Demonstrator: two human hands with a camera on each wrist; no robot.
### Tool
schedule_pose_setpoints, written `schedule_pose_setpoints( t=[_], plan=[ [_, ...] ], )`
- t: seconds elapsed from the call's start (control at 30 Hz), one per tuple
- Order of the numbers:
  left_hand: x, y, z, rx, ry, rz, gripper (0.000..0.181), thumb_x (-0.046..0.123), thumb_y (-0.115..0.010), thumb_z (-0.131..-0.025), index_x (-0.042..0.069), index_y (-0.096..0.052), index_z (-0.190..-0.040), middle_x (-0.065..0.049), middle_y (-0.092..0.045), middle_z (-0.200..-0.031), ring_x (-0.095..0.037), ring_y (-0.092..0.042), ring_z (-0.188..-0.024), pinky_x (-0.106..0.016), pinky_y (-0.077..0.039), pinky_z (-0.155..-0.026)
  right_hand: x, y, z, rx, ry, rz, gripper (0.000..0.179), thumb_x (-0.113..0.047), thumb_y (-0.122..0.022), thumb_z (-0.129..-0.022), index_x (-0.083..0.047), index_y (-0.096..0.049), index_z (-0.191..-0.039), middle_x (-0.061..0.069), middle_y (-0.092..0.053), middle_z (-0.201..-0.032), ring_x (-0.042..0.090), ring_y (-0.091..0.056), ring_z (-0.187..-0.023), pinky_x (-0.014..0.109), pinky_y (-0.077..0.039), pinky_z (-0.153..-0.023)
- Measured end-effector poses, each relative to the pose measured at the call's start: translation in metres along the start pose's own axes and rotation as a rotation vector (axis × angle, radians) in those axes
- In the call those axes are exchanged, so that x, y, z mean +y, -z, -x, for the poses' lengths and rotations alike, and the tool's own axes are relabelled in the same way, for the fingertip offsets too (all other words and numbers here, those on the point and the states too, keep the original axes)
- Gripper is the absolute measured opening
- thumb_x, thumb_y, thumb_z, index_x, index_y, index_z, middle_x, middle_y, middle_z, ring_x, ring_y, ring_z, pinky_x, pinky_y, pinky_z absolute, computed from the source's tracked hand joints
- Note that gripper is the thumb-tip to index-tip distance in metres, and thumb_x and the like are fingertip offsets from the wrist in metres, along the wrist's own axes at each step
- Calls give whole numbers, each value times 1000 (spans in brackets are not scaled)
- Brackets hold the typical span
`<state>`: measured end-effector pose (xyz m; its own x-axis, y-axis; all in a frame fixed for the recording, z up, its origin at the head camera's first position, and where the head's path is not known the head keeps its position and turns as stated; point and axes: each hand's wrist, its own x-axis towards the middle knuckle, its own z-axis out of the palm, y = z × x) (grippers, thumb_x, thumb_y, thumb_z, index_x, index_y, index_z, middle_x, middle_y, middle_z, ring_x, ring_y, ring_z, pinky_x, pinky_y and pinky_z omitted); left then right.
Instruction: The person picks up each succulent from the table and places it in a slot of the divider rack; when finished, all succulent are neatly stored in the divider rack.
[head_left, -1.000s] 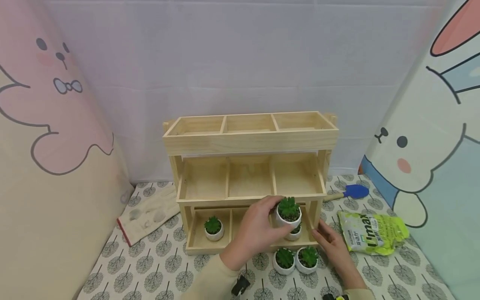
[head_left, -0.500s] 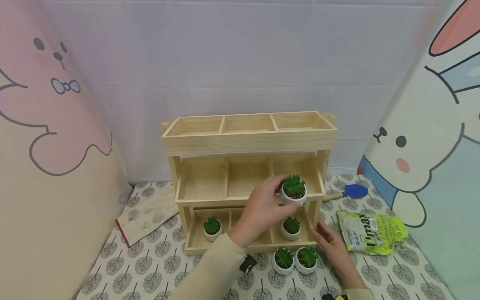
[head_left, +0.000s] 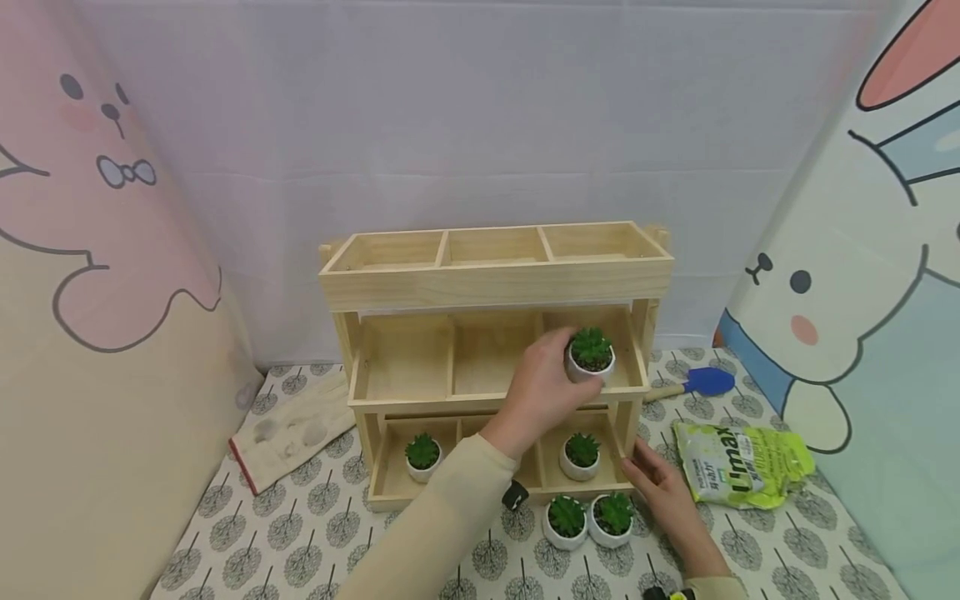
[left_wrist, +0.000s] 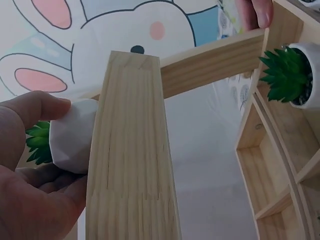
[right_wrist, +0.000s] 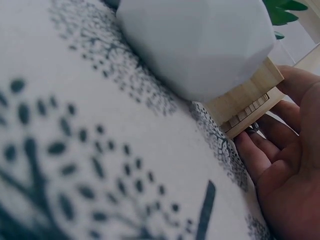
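A: Left hand [head_left: 543, 379] first, and it's a clear hold: thumb on one side, fingers on the other, the white potted succulent [head_left: 591, 357] caught between them.

B: Upright, too, green leaves on top! And it's at the right-hand compartment of the middle tier on the wooden shelf [head_left: 495, 287].

A: Base down on the wood?

B: Can't tell; in the left wrist view a board hides part of the pot.

A: Look at that arm, though: the pale sleeve [head_left: 431, 533] slants from the bottom edge up and to the right, crossing in front of the bottom tier.

B: And the right hand [head_left: 663, 492]?

A: Low down, at the right front corner of that bottom tier. A narrow grip: thumb on one side of the wood, bent fingers on the other.

B: Forearm in from the lower right, leaning up and leftward.

A: Near it, two plants [head_left: 615, 523] side by side on the patterned cloth [head_left: 315, 533].

B: Bottom tier holds one plant left [head_left: 423, 457], another right [head_left: 581, 457]!
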<state>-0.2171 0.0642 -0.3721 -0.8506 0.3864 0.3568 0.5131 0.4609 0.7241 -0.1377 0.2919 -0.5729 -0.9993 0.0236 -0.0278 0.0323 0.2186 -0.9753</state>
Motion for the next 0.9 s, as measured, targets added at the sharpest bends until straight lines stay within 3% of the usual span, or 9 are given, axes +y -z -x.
schedule_pose_setpoints(
  t=[0.3,0.5,0.9],
  plan=[
    [1,-10,-15,-62,23,-124,64,19,-85,-85,2,-59,-141,-9,-67,-124,-20,-63,-110,-30,-54,-92,-3,1,0,14,-28,40,70,-35,-60,-108,-11,-29,-165,20,-31,-166,34,-37,-148,11,-41,-99],
    [3,-14,-23,-100,4,-190,57,24,-85,-89,4,-62,-138,-7,-70,-121,-19,-65,-111,-30,-54,-95,-2,0,0,23,-38,42,70,-35,-60,-108,-9,-29,-165,20,-31,-166,35,-37,-147,11,-41,-99],
    [6,-15,-29,-126,19,-222,50,22,-82,-92,5,-63,-135,-10,-69,-122,-21,-65,-115,-32,-54,-98,-2,0,0,21,-23,53,68,-35,-60,-108,-11,-30,-165,19,-32,-166,36,-37,-148,11,-41,-100]
  ],
)
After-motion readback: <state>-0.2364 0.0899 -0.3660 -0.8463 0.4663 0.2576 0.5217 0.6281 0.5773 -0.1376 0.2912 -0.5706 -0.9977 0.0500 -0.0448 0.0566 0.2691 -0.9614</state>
